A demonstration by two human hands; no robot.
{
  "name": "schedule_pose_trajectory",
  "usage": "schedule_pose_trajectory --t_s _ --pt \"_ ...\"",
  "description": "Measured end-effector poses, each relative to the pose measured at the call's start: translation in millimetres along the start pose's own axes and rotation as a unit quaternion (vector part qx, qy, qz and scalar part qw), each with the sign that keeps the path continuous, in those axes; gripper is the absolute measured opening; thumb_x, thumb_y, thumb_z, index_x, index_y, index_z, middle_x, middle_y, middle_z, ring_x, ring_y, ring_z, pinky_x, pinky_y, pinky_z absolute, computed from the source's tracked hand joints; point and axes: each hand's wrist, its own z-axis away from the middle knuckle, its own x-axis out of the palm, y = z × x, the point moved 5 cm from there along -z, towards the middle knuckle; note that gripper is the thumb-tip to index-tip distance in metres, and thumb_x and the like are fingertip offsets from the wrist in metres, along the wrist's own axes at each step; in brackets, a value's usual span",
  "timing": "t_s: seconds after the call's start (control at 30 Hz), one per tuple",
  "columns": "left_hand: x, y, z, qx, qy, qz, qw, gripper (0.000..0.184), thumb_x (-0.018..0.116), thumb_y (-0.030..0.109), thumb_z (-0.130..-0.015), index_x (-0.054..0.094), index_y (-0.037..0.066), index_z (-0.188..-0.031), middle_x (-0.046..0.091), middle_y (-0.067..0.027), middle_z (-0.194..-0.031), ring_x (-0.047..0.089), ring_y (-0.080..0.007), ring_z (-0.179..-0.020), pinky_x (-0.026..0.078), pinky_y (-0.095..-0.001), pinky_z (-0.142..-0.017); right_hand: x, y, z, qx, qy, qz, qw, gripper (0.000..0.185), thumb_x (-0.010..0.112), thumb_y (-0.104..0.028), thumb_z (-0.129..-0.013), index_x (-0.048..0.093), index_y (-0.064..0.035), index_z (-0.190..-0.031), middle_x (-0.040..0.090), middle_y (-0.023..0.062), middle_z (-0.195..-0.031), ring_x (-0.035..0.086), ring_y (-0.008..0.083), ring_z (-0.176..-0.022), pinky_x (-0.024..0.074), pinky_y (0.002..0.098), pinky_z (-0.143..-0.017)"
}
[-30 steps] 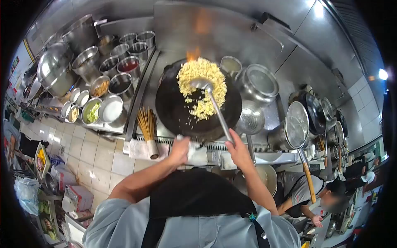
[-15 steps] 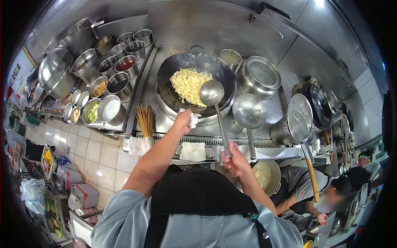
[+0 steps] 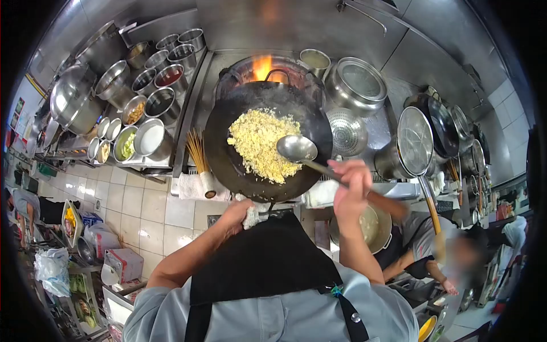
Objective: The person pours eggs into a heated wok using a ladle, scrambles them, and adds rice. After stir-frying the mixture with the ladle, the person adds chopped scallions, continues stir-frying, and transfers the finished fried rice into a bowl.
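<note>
A black wok [image 3: 307,176], tilted and pulled close to my body, holds loose yellow fried rice [image 3: 259,142]. My left hand [image 3: 235,216] is closed around its near handle through a crumpled white cloth [image 3: 252,216]. Over on the other side, my right hand [image 3: 352,185] grips a metal ladle [image 3: 297,148]. The ladle's bowl rests at the right side of the rice, and its wooden handle end is blurred by motion. Behind the wok, an orange flame [image 3: 262,67] rises from the exposed burner.
Metal pots of sauces and ingredients [image 3: 162,105] crowd the left counter. A bamboo brush [image 3: 196,154] stands beside the wok. To its right are a perforated skimmer [image 3: 345,134], a lidded pot [image 3: 360,85] and a mesh strainer [image 3: 415,139]. A co-worker [image 3: 424,245] is at lower right.
The wok has come off the burner toward my body, carrying the rice, and the flame now shows behind it. My right hand has risen, swinging the ladle's handle flatter and rightward.
</note>
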Motion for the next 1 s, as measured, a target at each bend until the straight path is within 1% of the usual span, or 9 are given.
schedule_pose_trajectory --t_s 0.1,0.17,0.27,0.37,0.47,0.6,0.8,0.93,1.0 --pt "-2.3 12.8 12.6 0.001 -0.026 -0.076 0.997 0.019 0.055 0.010 -0.092 0.059 0.000 -0.108 0.065 -0.0092 -0.087 0.066 -0.0218 -0.076 0.055 -0.0405 -0.067 19.7 -5.2 -47.4 0.028 0.019 -0.114 0.993 0.022 0.052 -0.011 -0.106 0.044 -0.0084 -0.085 0.045 0.0024 -0.063 0.043 0.0139 -0.055 0.0389 0.0346 -0.055" --pt "-4.2 8.8 -4.3 0.103 0.025 -0.006 0.994 0.026 0.055 0.008 -0.089 0.057 0.000 -0.114 0.064 -0.0083 -0.081 0.065 -0.0219 -0.066 0.052 -0.0394 -0.058 39.0 -38.6 -54.9 -0.008 0.007 -0.113 0.994 0.024 0.055 -0.012 -0.106 0.044 -0.0094 -0.085 0.044 0.0022 -0.063 0.041 0.0133 -0.053 0.0371 0.0312 -0.052" --pt "-7.9 9.8 -12.0 0.084 0.013 0.050 0.995 0.015 0.054 0.004 -0.089 0.063 -0.002 -0.100 0.068 -0.0127 -0.083 0.068 -0.0250 -0.067 0.056 -0.0429 -0.060 52.5 -54.9 -33.3 -0.059 -0.039 -0.113 0.991 0.025 0.054 -0.012 -0.106 0.042 -0.0092 -0.084 0.043 0.0018 -0.061 0.038 0.0124 -0.050 0.0344 0.0299 -0.048" --pt "-14.4 -2.2 -18.5 0.045 -0.044 0.008 0.998 0.015 0.054 0.004 -0.089 0.063 -0.004 -0.098 0.068 -0.0133 -0.084 0.069 -0.0259 -0.068 0.057 -0.0439 -0.061 45.6 51.0 -15.2 0.047 -0.055 -0.062 0.995 0.028 0.053 -0.014 -0.106 0.039 -0.0113 -0.082 0.036 0.0009 -0.057 0.036 0.0146 -0.046 0.0308 0.0314 -0.045" --pt "-9.4 5.1 -18.5 0.032 -0.063 0.020 0.997 0.014 0.054 0.005 -0.090 0.065 -0.004 -0.089 0.067 -0.0121 -0.077 0.069 -0.0257 -0.066 0.057 -0.0436 -0.059 81.1 21.5 -53.2 0.088 0.025 -0.031 0.995 0.028 0.052 -0.012 -0.106 0.038 -0.0123 -0.082 0.037 0.0007 -0.058 0.036 0.0146 -0.046 0.0318 0.0314 -0.045" --pt "-5.9 13.8 -9.7 0.082 -0.051 0.019 0.995 0.012 0.055 0.006 -0.089 0.064 -0.002 -0.085 0.065 -0.0078 -0.073 0.063 -0.0184 -0.058 0.049 -0.0373 -0.052 110.2 19.5 -41.9 -0.003 -0.043 -0.087 0.995 0.028 0.054 -0.010 -0.105 0.037 -0.0129 -0.083 0.037 0.0008 -0.058 0.039 0.0128 -0.047 0.0341 0.0318 -0.046" --pt "-10.3 20.3 -9.0 0.087 -0.023 -0.072 0.993 0.017 0.057 0.006 -0.089 0.065 -0.008 -0.094 0.067 -0.0094 -0.076 0.063 -0.0179 -0.059 0.049 -0.0378 -0.053 127.7 31.3 -86.7 0.104 0.003 -0.009 0.995 0.029 0.057 -0.008 -0.102 0.038 -0.0113 -0.081 0.039 0.0007 -0.056 0.040 0.0130 -0.045 0.0353 0.0317 -0.043" --pt "-3.6 16.1 -3.0 0.100 -0.016 -0.036 0.994 0.016 0.057 0.010 -0.091 0.066 -0.002 -0.086 0.066 -0.0079 -0.073 0.062 -0.0190 -0.058 0.047 -0.0391 -0.052 133.9 76.0 -56.1 -0.035 -0.048 0.000 0.998 0.029 0.058 -0.008 -0.102 0.038 -0.0121 -0.081 0.038 0.0002 -0.055 0.039 0.0125 -0.041 0.0351 0.0306 -0.043" --pt "-1.8 19.6 1.2 0.100 -0.013 -0.038 0.994 0.016 0.057 0.010 -0.091 0.066 -0.002 -0.087 0.066 -0.0075 -0.074 0.062 -0.0186 -0.059 0.047 -0.0391 -0.053 136.2 73.8 -71.4 0.051 -0.010 -0.008 0.999 0.030 0.058 -0.008 -0.102 0.037 -0.0118 -0.081 0.039 0.0008 -0.055 0.040 0.0128 -0.042 0.0368 0.0312 -0.043"
